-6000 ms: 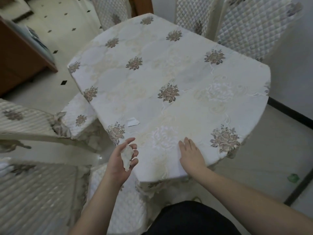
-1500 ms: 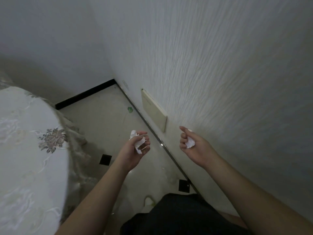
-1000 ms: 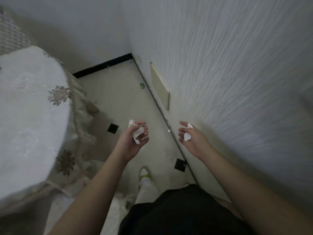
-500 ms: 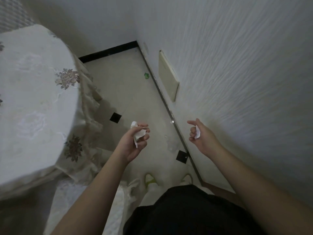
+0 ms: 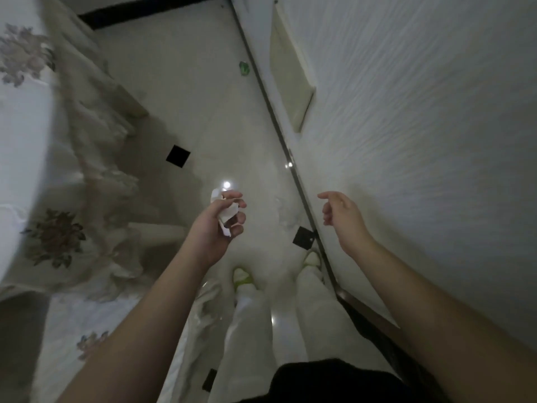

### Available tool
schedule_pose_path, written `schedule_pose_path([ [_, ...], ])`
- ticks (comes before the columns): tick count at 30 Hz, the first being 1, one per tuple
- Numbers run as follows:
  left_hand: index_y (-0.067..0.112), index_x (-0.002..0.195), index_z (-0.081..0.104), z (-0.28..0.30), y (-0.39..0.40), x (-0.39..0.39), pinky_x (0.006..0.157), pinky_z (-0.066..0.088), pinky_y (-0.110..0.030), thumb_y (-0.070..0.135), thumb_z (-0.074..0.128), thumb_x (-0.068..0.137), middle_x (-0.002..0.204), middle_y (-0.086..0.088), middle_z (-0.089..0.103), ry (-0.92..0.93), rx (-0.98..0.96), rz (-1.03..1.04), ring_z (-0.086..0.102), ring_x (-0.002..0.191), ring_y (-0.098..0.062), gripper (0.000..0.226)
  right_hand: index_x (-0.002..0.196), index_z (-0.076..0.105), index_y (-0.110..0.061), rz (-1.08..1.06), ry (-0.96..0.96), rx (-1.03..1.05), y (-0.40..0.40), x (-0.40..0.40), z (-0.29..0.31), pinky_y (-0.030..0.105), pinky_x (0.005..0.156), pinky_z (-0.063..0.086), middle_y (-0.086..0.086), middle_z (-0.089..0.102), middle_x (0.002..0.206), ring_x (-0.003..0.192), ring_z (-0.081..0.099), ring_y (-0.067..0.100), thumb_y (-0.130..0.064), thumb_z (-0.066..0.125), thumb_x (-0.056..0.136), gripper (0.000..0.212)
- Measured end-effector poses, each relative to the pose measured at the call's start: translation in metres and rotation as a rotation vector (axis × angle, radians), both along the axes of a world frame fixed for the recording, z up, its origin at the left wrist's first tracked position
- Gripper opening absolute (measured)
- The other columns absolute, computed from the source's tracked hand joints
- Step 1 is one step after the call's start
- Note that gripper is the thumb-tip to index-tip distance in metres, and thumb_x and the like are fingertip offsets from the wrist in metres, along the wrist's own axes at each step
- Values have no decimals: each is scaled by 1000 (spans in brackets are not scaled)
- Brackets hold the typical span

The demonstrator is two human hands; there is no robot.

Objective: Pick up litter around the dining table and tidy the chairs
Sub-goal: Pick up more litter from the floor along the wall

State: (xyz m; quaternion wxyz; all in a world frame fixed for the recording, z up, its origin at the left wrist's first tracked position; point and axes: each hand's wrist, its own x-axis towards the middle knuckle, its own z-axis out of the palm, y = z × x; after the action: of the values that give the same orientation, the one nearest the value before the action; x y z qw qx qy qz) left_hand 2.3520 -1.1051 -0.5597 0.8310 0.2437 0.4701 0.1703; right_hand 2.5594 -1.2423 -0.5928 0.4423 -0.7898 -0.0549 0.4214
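Note:
My left hand (image 5: 216, 228) grips a crumpled white paper (image 5: 227, 214) over the floor. My right hand (image 5: 340, 214) is out beside the wall, index finger forward and the other fingers curled in; the small white scrap it held a moment ago is hidden behind them. A small green piece of litter (image 5: 244, 68) lies on the floor by the wall's foot, well ahead of both hands. On the left is the dining table (image 5: 23, 135), its flowered cloth hanging down.
The textured wall (image 5: 421, 141) runs close along my right, with a beige panel (image 5: 290, 74) low on it. A cloth-covered chair seat (image 5: 87, 333) is at the lower left. My feet (image 5: 242, 276) stand in the narrow floor strip between table and wall.
The view has tilted down and moved forward along the wall; the green litter is nearer. My right hand has turned, hiding its scrap. The left hand still holds the paper.

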Motion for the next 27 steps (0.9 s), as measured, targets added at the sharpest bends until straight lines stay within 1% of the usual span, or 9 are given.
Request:
schedule_pose_path([
  [3,18,89,55,-46,3,5,47,27,-21,8,42,91,80,-2,56,49,-34,28,45,58,-13,17,95,64,-15,76,-70,-36,10,10,-45,16,58,44,-1,50,67,61,49,10,-35,42,99,30],
  [5,17,92,54,-79,5,12,51,27,-23,9,42,90,80,-2,58,56,-35,27,46,60,-14,15,94,61,-14,146,-152,-63,18,17,-79,17,54,41,0,51,65,59,49,10,-37,43,99,30],
  [7,16,94,55,-111,9,22,54,28,-24,11,45,87,81,-2,59,47,-36,34,48,62,-15,13,93,58,-11,213,-228,-87,26,23,-115,24,59,41,1,55,72,65,50,12,-36,45,98,28],
  [9,16,95,55,-143,15,34,56,29,-25,14,49,83,82,-2,59,42,-37,38,50,62,-15,14,95,55,-11,270,-280,-109,31,29,-153,19,62,40,2,57,81,71,51,12,-34,44,99,26],
  [14,14,98,55,-227,31,60,60,31,-27,13,48,85,84,-3,60,12,-27,9,50,66,-15,15,108,54,-11,397,-374,-125,41,38,-257,30,77,42,4,58,97,89,54,16,-34,42,100,27],
  [17,15,98,55,-280,37,70,60,33,-27,11,44,88,85,-3,59,17,-8,-23,52,67,-15,16,110,53,-15,450,-450,-147,44,41,-326,30,84,44,2,55,103,97,52,17,-33,39,100,25],
  [20,16,98,55,-335,36,72,61,34,-27,11,44,88,85,-2,59,28,-5,-38,52,66,-15,16,121,51,-21,593,-531,-204,44,38,-393,32,91,41,5,51,115,106,48,20,-35,37,100,29],
  [24,16,97,56,-402,35,71,60,35,-27,13,48,83,84,-2,60,63,-15,-48,53,65,-15,17,127,52,-21,745,-632,-312,39,34,-465,38,92,41,7,51,120,107,45,22,-34,41,100,32],
  [27,16,98,55,-443,40,68,59,36,-27,13,48,83,83,-1,60,81,-9,-47,53,65,-14,17,124,55,-20,756,-708,-359,37,34,-510,33,90,37,6,53,119,107,45,21,-34,42,100,30],
])
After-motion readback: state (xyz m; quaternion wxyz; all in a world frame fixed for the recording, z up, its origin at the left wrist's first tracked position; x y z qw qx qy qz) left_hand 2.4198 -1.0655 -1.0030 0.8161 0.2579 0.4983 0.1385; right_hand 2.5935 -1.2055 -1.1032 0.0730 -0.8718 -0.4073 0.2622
